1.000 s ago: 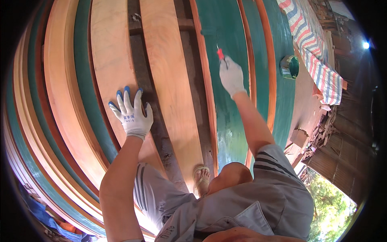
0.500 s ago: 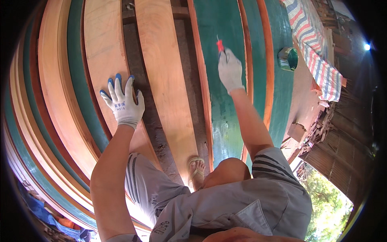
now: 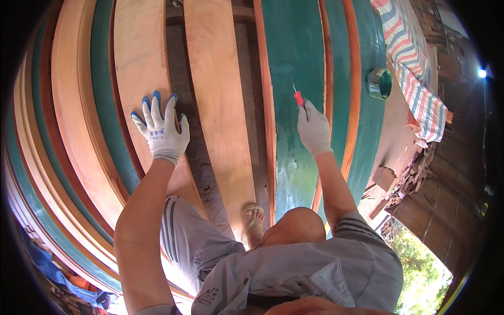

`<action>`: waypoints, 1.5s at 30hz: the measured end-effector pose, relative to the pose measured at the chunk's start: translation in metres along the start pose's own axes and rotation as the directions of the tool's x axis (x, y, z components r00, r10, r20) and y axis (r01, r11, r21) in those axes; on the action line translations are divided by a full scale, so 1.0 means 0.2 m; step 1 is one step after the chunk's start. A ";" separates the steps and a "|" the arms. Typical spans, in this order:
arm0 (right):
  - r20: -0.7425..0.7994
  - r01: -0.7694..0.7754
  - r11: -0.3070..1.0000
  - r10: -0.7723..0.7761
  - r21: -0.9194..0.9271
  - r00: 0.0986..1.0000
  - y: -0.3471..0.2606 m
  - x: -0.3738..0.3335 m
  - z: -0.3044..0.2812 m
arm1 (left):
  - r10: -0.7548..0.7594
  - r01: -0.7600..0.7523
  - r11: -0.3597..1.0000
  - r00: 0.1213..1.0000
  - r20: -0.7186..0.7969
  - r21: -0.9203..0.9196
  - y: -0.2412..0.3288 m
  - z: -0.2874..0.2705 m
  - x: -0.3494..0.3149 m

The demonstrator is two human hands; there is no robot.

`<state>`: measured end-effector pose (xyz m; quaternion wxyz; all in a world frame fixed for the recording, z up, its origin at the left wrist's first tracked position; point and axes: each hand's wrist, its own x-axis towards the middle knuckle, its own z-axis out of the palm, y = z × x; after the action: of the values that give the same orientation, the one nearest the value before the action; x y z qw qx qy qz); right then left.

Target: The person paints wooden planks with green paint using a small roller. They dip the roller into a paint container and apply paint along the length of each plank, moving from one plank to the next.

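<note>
Gloved in white with blue fingertips, my left hand [image 3: 161, 128] lies with its fingers spread on a bare wooden plank [image 3: 139, 58]. My right hand [image 3: 314, 128], also in a white glove, is closed around the red handle of a paint roller [image 3: 298, 98]. A thin metal rod sticks out of the handle. The roller's head is hard to make out against the green. Beneath it runs a wide plank painted green [image 3: 289, 47], glossy at its near end. Another bare plank [image 3: 218, 94] lies between my two hands, with dark gaps on both sides.
A paint can [image 3: 379, 83], green inside, stands to the right of the green planks. Beyond it hangs a striped plastic sheet [image 3: 404, 52]. Wood scraps [image 3: 417, 170] are heaped at the right. My sandalled foot [image 3: 253, 220] rests by the near end of the middle plank.
My right hand has come nearer to me and slightly right, bringing the paint roller along the green plank. My left hand stays on its plank. The view has shifted a little.
</note>
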<state>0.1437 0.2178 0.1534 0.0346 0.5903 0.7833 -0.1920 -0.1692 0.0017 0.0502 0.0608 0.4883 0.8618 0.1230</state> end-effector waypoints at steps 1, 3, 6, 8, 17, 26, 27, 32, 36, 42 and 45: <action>-0.023 0.007 0.999 -0.006 0.035 1.000 0.05 -0.05 0.00 | 0.007 -0.007 1.000 1.000 0.005 -0.008 0.01 0.00 -0.02; -0.078 0.038 0.998 -0.033 0.056 0.996 0.08 -0.07 0.01 | 0.018 -0.018 1.000 1.000 0.002 -0.004 0.01 0.01 0.00; -0.158 0.121 0.993 -0.120 0.000 0.980 0.03 0.00 0.07 | 0.023 -0.023 1.000 1.000 -0.001 0.003 0.03 0.01 0.02; -0.168 0.173 0.983 -0.180 -0.052 0.969 0.07 -0.06 0.13 | 0.025 -0.025 1.000 1.000 0.003 0.004 0.03 0.01 0.03; 0.000 -0.009 0.999 0.009 0.032 1.000 0.23 -0.64 0.08 | 0.022 -0.022 1.000 1.000 -0.022 0.006 -0.01 0.03 -0.01; 0.088 -0.144 0.990 0.143 -0.001 0.986 0.30 -1.03 0.27 | 0.034 -0.035 0.997 0.999 0.010 0.070 0.00 0.03 -0.01; 0.083 -0.139 0.990 0.138 0.006 0.987 0.36 -1.22 0.28 | 0.031 -0.032 0.996 0.999 0.020 0.087 0.00 0.02 0.00; 0.091 -0.191 0.975 0.181 0.116 0.979 0.35 -1.34 0.19 | 0.070 -0.065 0.994 0.996 -0.051 0.083 -0.03 0.06 -0.02; -0.105 -0.057 0.997 0.062 0.057 0.993 0.33 -0.94 0.30 | 0.126 -0.115 0.988 0.986 -0.105 0.100 -0.03 0.10 0.01; 0.012 -0.205 0.977 0.206 -0.063 0.978 0.47 -1.44 0.40 | 0.144 -0.119 0.981 0.975 -0.168 0.151 -0.07 0.17 0.03; 0.040 -0.194 0.981 0.195 -0.019 0.980 0.60 -1.87 0.41 | 0.159 -0.127 0.977 0.969 -0.191 0.173 -0.12 0.20 0.02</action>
<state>0.3554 -0.1234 0.1522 0.0742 0.6596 0.7223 -0.1940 -0.1827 -0.0012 0.0058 -0.0763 0.5375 0.8330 0.1070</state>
